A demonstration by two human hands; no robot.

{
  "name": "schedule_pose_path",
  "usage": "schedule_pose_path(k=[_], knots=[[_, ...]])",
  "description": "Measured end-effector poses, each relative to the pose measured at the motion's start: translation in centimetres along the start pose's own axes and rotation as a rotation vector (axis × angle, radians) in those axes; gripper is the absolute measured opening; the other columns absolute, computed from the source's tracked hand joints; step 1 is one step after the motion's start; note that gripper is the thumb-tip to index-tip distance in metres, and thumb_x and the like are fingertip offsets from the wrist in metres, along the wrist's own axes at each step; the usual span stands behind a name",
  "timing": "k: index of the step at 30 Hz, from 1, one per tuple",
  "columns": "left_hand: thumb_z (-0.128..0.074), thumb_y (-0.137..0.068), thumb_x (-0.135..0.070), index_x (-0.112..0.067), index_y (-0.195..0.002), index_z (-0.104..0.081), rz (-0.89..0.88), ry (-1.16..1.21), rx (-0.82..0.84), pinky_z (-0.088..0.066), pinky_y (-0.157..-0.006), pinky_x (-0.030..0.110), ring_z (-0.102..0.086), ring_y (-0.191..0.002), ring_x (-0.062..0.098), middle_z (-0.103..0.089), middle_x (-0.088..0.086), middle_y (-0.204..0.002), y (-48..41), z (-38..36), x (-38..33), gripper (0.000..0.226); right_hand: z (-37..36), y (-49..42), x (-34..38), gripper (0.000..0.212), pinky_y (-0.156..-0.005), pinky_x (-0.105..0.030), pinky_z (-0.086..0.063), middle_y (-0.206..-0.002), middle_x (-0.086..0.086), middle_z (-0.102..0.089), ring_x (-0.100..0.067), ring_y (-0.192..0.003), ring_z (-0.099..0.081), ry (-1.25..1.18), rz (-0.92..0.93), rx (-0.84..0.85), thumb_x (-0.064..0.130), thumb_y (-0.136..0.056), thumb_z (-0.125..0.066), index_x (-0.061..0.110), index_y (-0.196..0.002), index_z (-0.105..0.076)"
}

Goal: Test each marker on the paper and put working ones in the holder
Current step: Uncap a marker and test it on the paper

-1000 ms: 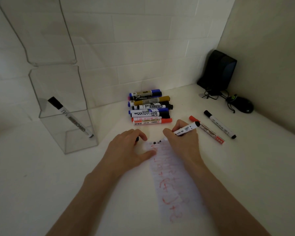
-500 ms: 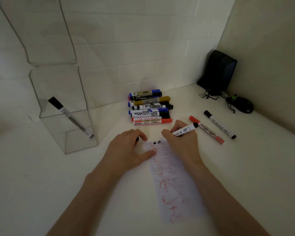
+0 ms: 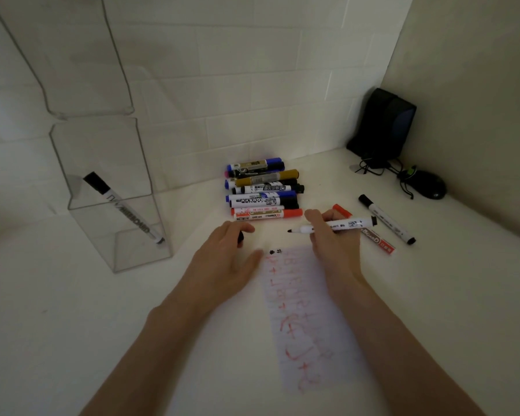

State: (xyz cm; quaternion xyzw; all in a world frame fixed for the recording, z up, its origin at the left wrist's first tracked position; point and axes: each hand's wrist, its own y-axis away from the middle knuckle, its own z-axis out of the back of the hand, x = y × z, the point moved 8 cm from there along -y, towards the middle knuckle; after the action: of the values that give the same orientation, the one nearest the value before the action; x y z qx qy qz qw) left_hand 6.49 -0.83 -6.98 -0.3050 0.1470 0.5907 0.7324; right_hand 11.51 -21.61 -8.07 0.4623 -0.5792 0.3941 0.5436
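My right hand (image 3: 332, 235) grips an uncapped white marker (image 3: 347, 224), level above the paper's top, its black tip pointing left. My left hand (image 3: 225, 253) rests on the table beside the paper (image 3: 305, 313), its fingers curled round a small black cap (image 3: 240, 237) and its thumb on the paper's left edge. The paper strip carries red scribbles and two small black marks (image 3: 275, 252) at its top. A pile of several capped markers (image 3: 263, 190) lies behind my hands. The clear holder (image 3: 114, 202) at the left contains one black-capped marker (image 3: 123, 208).
A red marker (image 3: 373, 235) and a black-capped white marker (image 3: 386, 219) lie right of my right hand. A black speaker (image 3: 382, 121), cables and a black mouse (image 3: 427, 184) sit in the back right corner. Walls close the back and right sides.
My right hand lifted the marker off the paper and turned it level, tip now pointing left. A second black mark stands at the paper's top. My left hand stayed put.
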Motion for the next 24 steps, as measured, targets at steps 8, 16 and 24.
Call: schedule_pose_path(k=[8, 16, 24], knots=[[-0.062, -0.098, -0.019, -0.026, -0.127, -0.053, 0.104, 0.332, -0.154, -0.043, -0.07, 0.008, -0.066, -0.078, 0.006, -0.07, -0.012, -0.1, -0.5, 1.7, 0.7, 0.031, -0.1, 0.7, 2.5, 0.018, -0.062, -0.025, -0.047, -0.075, -0.002, -0.067, -0.013, -0.066, -0.053, -0.067, 0.083, 0.136, 0.023, -0.083, -0.085, 0.018, -0.099, -0.076], [-0.065, -0.096, -0.027, -0.026, -0.113, -0.066, 0.096, 0.397, -0.175, -0.046, -0.064, 0.011, -0.068, -0.072, 0.007, -0.071, -0.012, -0.094, -0.7, 1.9, 0.4, 0.017, -0.8, 0.7, 2.4, 0.016, -0.064, -0.033, -0.049, -0.077, -0.007, -0.072, -0.019, -0.067, -0.061, -0.098, 0.043, 0.2, 0.019, -0.096, -0.071, 0.006, -0.104, -0.075], [-0.067, -0.094, -0.022, -0.024, -0.113, -0.067, 0.052, 0.432, -0.133, -0.05, -0.066, 0.015, -0.07, -0.069, 0.012, -0.072, -0.013, -0.099, -0.8, 1.6, -0.3, 0.019, -2.0, 1.6, 2.5, 0.017, -0.067, -0.035, -0.055, -0.088, -0.013, -0.077, -0.022, -0.072, -0.07, 0.008, 0.078, 0.284, 0.023, -0.093, -0.075, 0.01, -0.104, -0.074]])
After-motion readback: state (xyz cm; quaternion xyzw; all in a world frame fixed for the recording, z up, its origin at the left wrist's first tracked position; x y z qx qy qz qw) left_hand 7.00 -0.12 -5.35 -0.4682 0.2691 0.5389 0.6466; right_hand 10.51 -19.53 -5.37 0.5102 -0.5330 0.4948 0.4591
